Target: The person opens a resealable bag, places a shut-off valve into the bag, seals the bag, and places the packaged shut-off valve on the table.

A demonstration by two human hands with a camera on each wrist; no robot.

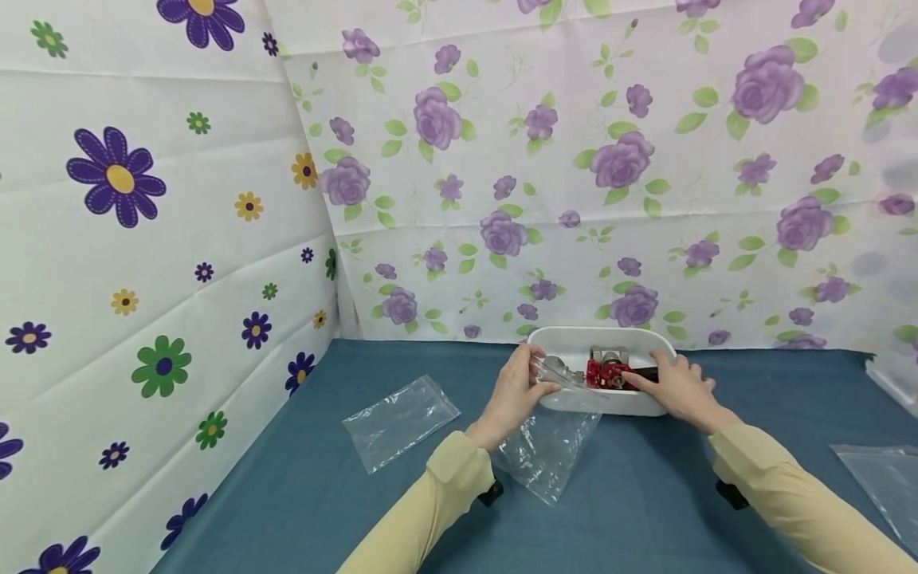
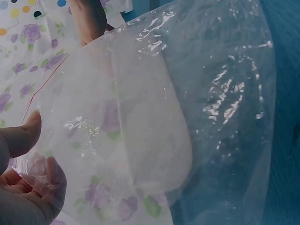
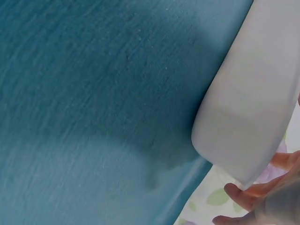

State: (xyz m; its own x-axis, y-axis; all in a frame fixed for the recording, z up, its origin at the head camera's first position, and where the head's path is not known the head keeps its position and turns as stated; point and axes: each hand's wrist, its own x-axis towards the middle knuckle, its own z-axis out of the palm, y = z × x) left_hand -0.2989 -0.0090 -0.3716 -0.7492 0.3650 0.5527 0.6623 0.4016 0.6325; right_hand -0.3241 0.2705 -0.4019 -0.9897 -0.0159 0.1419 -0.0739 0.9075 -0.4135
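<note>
A white tub (image 1: 602, 403) stands by the back edge of the table. My left hand (image 1: 512, 391) is at its left end and holds a clear plastic bag (image 1: 548, 454), which hangs down over the tub's front. Metal fittings (image 1: 555, 368) lie inside on the left, partly behind the plastic. Beside them is a red tool (image 1: 602, 375) with a black handle, its exact kind unclear. Over the right end reaches my right hand (image 1: 677, 387), thumb and index finger around the black handle. Its other fingers (image 3: 241, 197) extend beyond the tub's end in the right wrist view.
A flat clear bag (image 1: 402, 422) lies on the blue tablecloth (image 1: 287, 494) to the left. Another clear bag (image 1: 882, 478) lies at the right edge. Flowered cloth walls (image 1: 466, 199) rise behind the table and on the left.
</note>
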